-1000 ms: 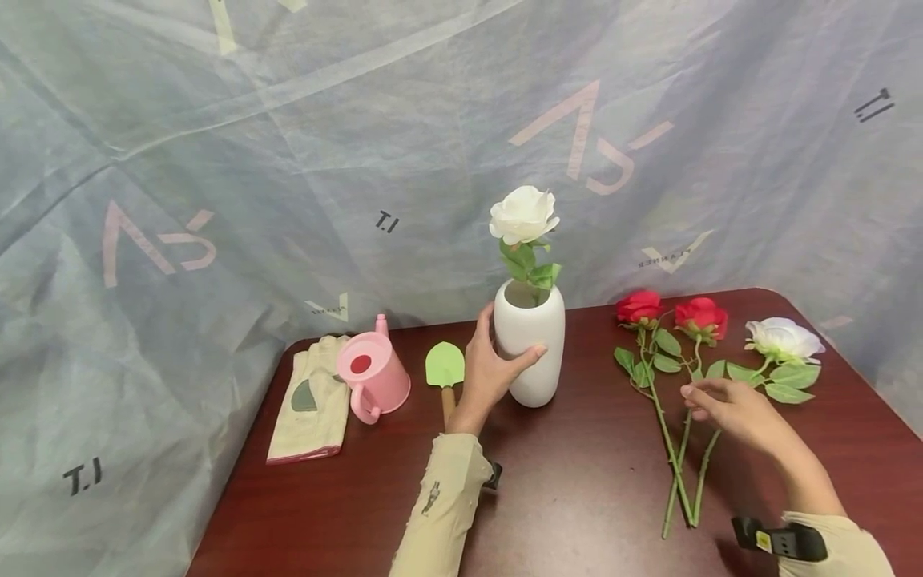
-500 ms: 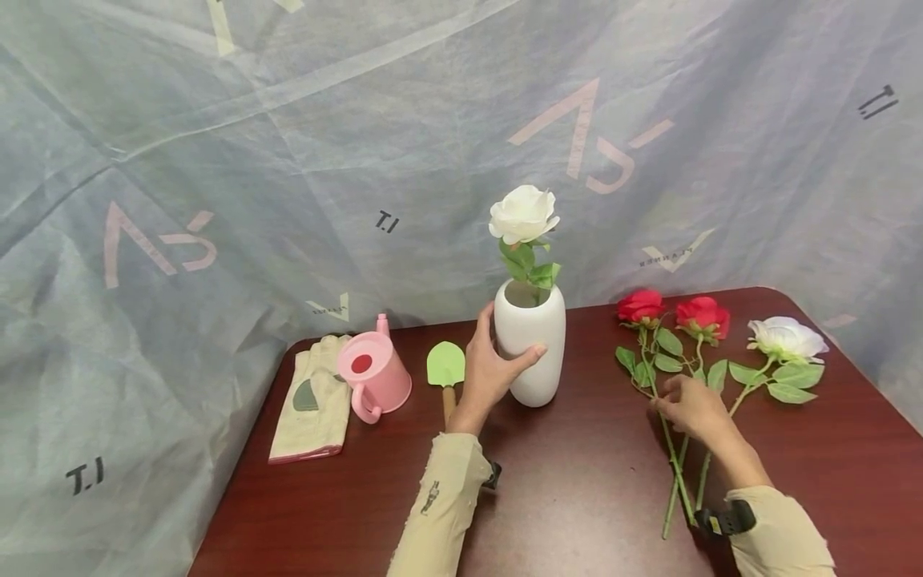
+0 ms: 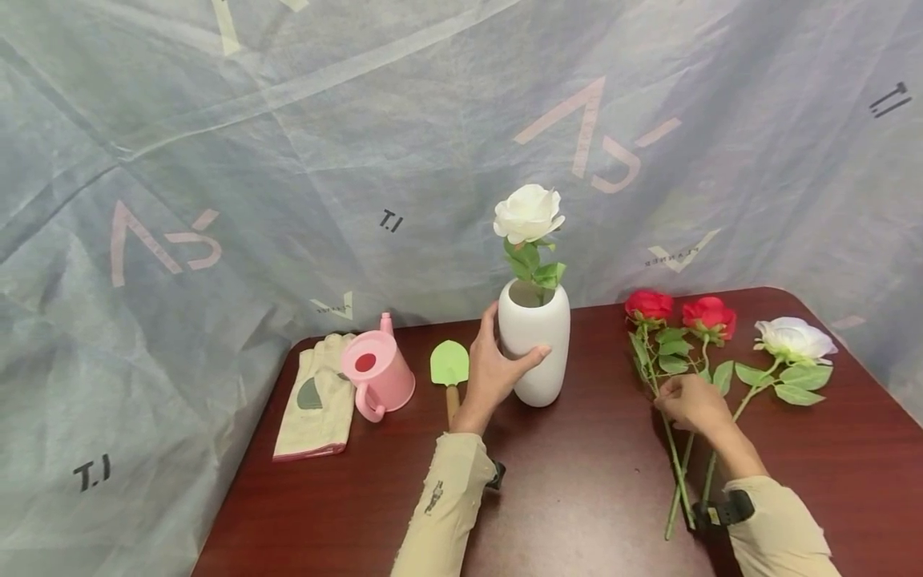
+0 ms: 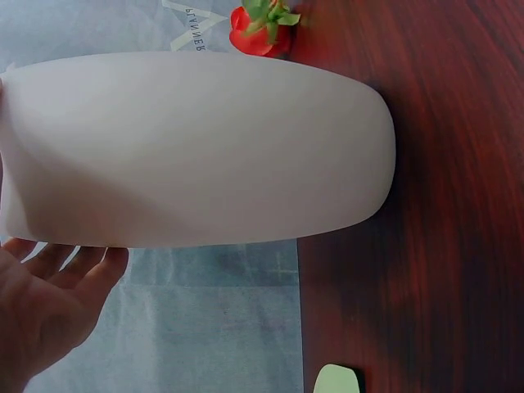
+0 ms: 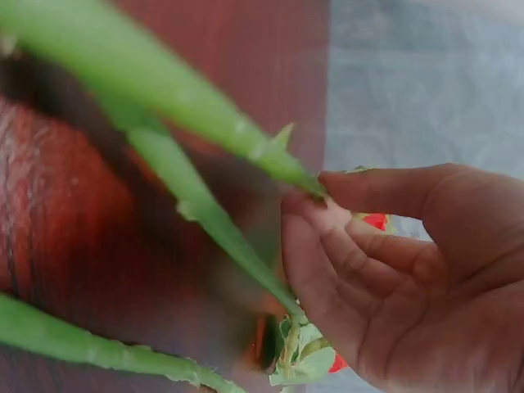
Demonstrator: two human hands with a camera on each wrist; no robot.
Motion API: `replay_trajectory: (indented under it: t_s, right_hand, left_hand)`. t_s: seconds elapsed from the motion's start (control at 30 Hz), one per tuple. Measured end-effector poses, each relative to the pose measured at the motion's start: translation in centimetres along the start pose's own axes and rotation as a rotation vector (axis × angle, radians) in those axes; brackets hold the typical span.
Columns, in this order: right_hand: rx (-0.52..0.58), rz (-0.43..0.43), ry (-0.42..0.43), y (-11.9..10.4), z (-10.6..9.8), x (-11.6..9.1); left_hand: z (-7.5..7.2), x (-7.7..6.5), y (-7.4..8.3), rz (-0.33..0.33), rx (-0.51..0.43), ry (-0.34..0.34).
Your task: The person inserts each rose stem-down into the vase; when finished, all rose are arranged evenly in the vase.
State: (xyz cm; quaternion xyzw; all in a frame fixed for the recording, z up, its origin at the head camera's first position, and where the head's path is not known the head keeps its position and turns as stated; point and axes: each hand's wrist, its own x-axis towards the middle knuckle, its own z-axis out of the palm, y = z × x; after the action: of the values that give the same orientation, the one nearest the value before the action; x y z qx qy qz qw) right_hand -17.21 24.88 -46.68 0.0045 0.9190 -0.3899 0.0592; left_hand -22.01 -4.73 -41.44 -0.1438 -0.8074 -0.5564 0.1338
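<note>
In the head view a tall white vase (image 3: 535, 349) stands upright on the table, with one white rose (image 3: 529, 214) in it. My left hand (image 3: 493, 367) grips the vase from its left side, thumb across the front; the left wrist view has the fingers (image 4: 102, 274) partly hidden behind it. To the right lie two red roses and a pale white rose (image 3: 793, 340). Thumb and forefinger of my right hand (image 3: 695, 405) pinch the stem of the left red rose (image 3: 649, 306), also seen as a green stem (image 5: 196, 98) in the right wrist view. The other red rose (image 3: 710, 316) lies beside it.
Left of the vase are a green trowel (image 3: 449, 363), partly hidden by my left arm, a pink watering can (image 3: 389, 377) and folded cream gloves (image 3: 310, 425). A grey printed cloth (image 3: 324, 144) hangs behind the dark red table (image 3: 591, 497).
My right hand has moved left from above the other stems to the left red rose's stem and now pinches it. Its leaves have shifted slightly. The left hand keeps holding the vase.
</note>
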Motion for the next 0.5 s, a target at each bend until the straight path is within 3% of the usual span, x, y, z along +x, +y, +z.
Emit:
replay_trajectory:
  t_s: [0.17,0.3,0.5]
  right_hand:
    - [0.380,0.033,-0.090,-0.2,-0.5,-0.6]
    - [0.609,0.034,-0.106,-0.4,-1.0,-1.2]
    - [1.025,-0.071,-0.125,-1.4,-1.0,-1.8]
  left_hand:
    - [0.0,0.0,0.1,0.000,-0.003,0.000]
    - [0.0,0.1,0.1,0.001,-0.003,0.002]
    - [0.0,0.0,0.1,0.004,-0.014,0.001]
